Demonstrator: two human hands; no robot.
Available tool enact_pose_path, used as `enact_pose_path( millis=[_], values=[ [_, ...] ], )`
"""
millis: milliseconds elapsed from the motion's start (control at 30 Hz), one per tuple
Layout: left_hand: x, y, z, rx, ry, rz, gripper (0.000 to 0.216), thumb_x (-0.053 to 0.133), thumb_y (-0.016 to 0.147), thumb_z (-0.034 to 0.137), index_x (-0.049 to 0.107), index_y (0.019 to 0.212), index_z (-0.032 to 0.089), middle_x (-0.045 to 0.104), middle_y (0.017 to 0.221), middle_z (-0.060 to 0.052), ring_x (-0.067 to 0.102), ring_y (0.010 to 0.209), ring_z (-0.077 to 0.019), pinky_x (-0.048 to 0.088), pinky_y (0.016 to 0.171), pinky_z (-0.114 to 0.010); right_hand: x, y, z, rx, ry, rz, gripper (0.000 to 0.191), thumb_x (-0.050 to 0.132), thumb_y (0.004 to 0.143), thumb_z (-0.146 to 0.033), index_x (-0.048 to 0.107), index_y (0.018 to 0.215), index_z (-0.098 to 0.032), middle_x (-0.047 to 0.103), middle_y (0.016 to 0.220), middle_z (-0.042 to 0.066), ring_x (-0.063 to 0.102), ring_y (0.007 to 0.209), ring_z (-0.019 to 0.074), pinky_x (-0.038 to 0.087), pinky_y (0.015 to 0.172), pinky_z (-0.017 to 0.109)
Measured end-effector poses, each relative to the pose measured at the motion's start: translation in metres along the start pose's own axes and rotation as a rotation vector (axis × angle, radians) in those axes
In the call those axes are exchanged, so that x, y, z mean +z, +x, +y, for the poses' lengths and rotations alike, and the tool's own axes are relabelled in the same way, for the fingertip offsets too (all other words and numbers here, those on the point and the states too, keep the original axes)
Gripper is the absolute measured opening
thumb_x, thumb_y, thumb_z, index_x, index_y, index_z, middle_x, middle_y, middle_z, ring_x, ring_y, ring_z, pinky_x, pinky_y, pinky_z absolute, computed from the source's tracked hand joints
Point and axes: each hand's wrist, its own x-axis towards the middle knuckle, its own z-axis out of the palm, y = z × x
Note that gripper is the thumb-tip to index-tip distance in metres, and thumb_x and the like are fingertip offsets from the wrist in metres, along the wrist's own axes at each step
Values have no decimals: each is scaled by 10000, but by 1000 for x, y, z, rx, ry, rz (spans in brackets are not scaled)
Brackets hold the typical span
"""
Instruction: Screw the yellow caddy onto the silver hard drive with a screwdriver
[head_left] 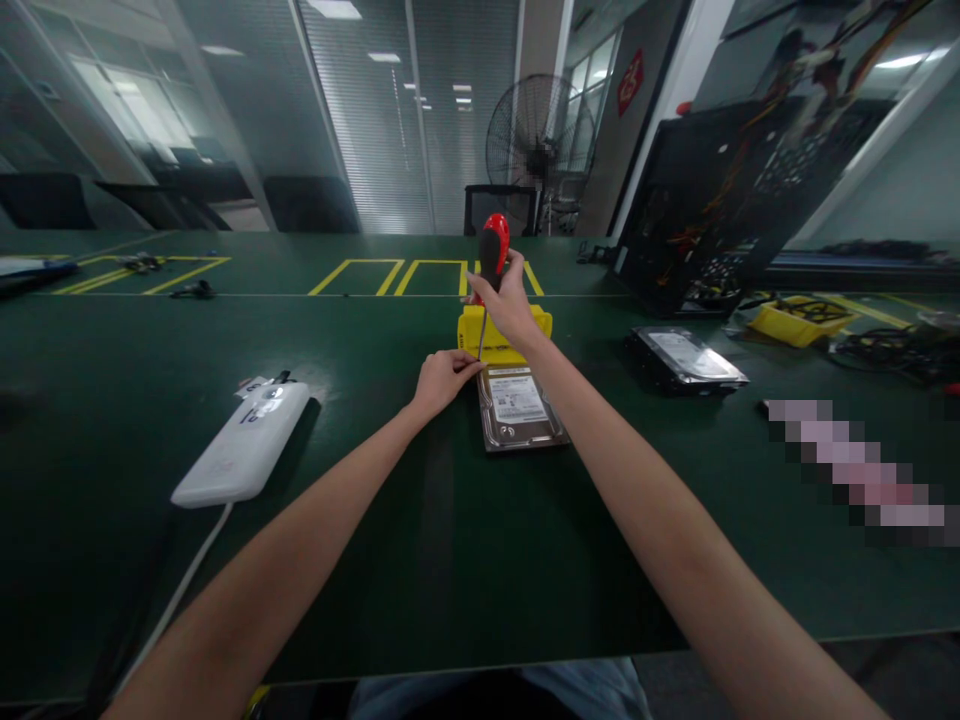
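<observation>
A hard drive [519, 405] lies label up on the green table in front of me. Behind its far edge stands a small yellow bin [504, 345]. My right hand [508, 300] is closed round the red and black handle of a screwdriver [493, 252], which is held nearly upright. Its shaft runs down to the drive's far left corner. At that same corner, my left hand [444, 382] has thumb and fingers pinched together by the screwdriver tip. Whatever sits between those fingertips is too small to make out.
A second hard drive [686, 360] lies to the right. Farther right are an open black computer case [697, 220], a yellow tray [801, 320] and dark cables [889, 348]. On the left lies a white power-bank-like device [244, 445] with a cable. Yellow tape outlines [356, 262] mark the far table.
</observation>
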Motion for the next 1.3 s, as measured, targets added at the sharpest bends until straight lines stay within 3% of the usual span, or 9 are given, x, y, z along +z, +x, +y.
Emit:
enact_pose_path(
  millis=[267,567,800,1033,1300],
  values=[
    [0,-1,1,43,44,15,219,589,833,357,696,840,166,732,888,-75,684,825,-221,509,728,-302,-1,-4,-6,-38,-37,-16,527,518,828,-518,190,1157,-270,552,919,31,601,676,158,552,793,453],
    [1,-2,4,52,186,39,202,564,855,349,693,863,194,729,870,-56,674,799,-223,483,718,-304,1,-6,-11,-23,-85,-48,564,451,839,-585,161,1212,-279,559,921,49,622,790,206,533,788,476],
    [1,-3,6,54,172,37,200,555,863,334,684,887,183,726,872,-67,674,825,-242,481,732,-317,3,-9,-16,-59,-93,-29,549,454,853,-551,164,1220,-265,551,843,21,593,687,172,548,737,435],
    [-3,0,0,-36,-79,-2,213,567,847,305,688,917,144,728,834,-67,678,709,-193,502,688,-288,-1,-2,-7,-47,-114,-2,588,425,847,-585,138,1246,-262,575,928,60,640,815,217,531,784,486],
    [-5,4,-13,-38,-247,-97,267,519,855,323,700,886,129,723,848,-71,667,731,-176,501,687,-273,-3,0,-2,-87,-114,-15,579,435,846,-585,151,1218,-244,572,896,51,613,726,181,538,750,444]
  ],
)
